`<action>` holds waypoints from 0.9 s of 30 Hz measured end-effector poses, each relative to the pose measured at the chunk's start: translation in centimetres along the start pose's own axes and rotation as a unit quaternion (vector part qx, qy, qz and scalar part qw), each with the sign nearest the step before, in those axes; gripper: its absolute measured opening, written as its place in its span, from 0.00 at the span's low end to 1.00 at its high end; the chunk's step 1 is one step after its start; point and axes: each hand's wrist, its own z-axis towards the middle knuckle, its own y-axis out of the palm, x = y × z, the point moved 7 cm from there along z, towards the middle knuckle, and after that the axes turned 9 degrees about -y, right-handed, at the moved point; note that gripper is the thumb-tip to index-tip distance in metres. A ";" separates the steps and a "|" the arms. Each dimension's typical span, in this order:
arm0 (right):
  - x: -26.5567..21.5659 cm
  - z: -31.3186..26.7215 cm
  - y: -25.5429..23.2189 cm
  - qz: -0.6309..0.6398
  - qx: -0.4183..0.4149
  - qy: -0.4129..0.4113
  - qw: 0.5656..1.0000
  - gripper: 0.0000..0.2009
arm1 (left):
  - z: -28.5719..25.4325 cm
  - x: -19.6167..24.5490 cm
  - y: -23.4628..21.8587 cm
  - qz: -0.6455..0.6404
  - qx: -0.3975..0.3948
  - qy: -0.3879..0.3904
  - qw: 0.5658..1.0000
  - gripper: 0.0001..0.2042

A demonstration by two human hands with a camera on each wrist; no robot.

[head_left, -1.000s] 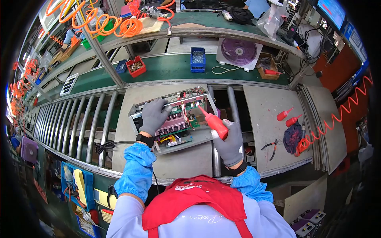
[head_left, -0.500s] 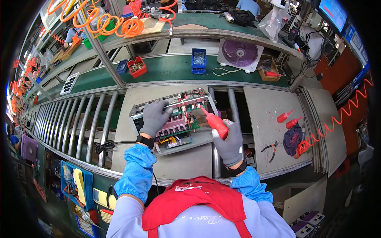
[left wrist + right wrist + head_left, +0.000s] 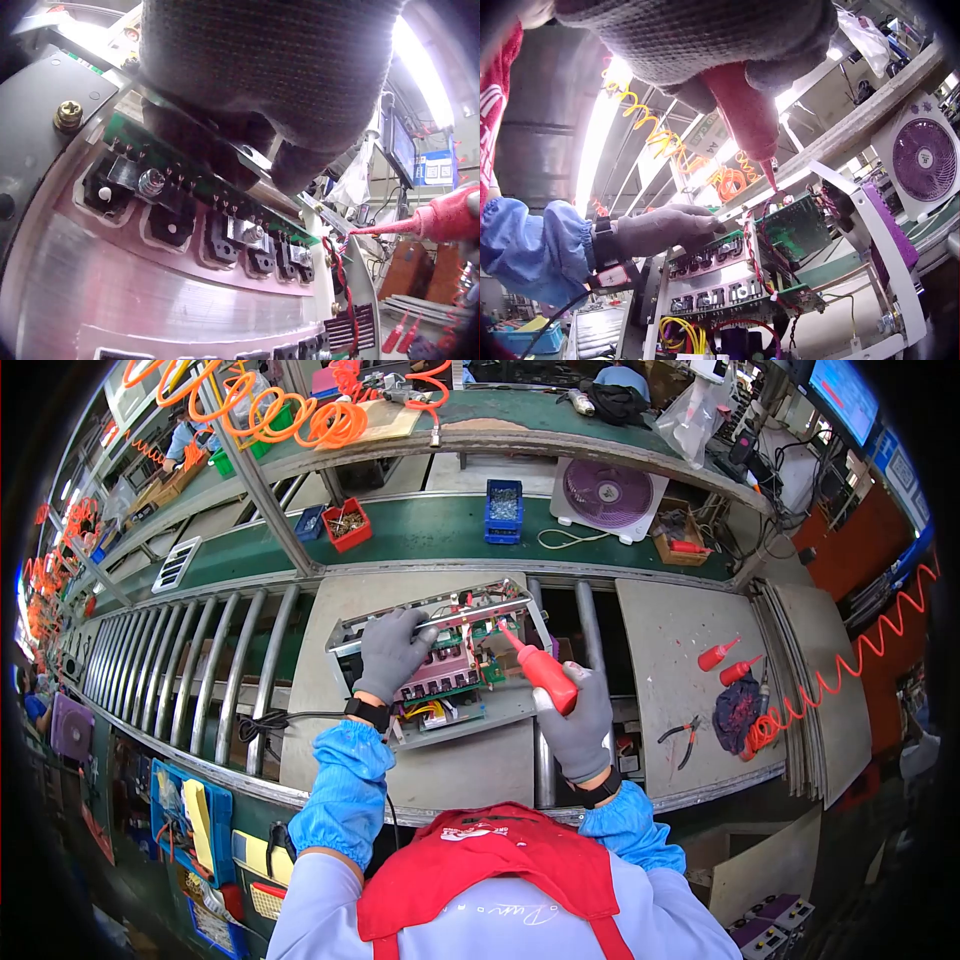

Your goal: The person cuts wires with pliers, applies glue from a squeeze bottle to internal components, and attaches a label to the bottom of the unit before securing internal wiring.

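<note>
An open metal chassis with circuit boards and a pink heat-sink area lies tilted on a grey board. My gloved left hand grips its upper rail; in the left wrist view the fingers curl over that rail above a row of black components. My gloved right hand is wrapped round a red squeeze bottle. The bottle's thin nozzle points at the chassis's upper right part. In the right wrist view the bottle has its tip beside a green board; whether it touches is unclear.
Two red bottles, pliers and a dark cloth lie on the right board. Metal rollers run left. Beyond stand a red bin, blue bins and a purple fan. A black cable lies left of the chassis.
The view has shifted slightly. Both hands keep their grips, and the bottle's nozzle stays at nearly the same part of the chassis.
</note>
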 end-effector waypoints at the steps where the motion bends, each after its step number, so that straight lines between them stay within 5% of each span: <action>1: -0.3 0.1 0.0 0.004 -0.005 -0.003 1.000 0.21 | 0.0 0.0 0.0 0.002 -0.003 -0.003 1.000 0.15; 27: -0.4 0.3 1.4 -0.010 -0.031 -0.009 0.999 0.21 | 0.2 0.0 0.7 0.016 -0.008 -0.012 1.000 0.14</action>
